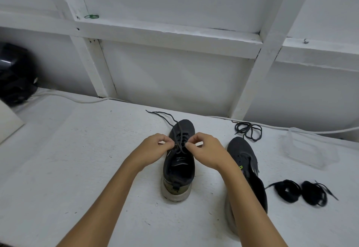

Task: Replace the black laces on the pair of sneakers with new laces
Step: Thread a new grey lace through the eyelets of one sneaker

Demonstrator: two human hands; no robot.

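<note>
faint print on the sneaker [178,161] tongue, too small to read, no other text

Matt cloth sneaker [179,161], rough tabletop [87,159]

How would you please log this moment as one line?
left hand: pinching lace | right hand: pinching lace | centre shoe: laced | right shoe: unlaced | loose lace: behind it | bundles: right

At the left edge of the frame, a glossy black rounded object [15,74] was cut off and unidentifiable. The right forearm hid much of the dark grey laceless sneaker [242,157] at lower right. A clear plastic container [308,147] at right was blurred.
</note>
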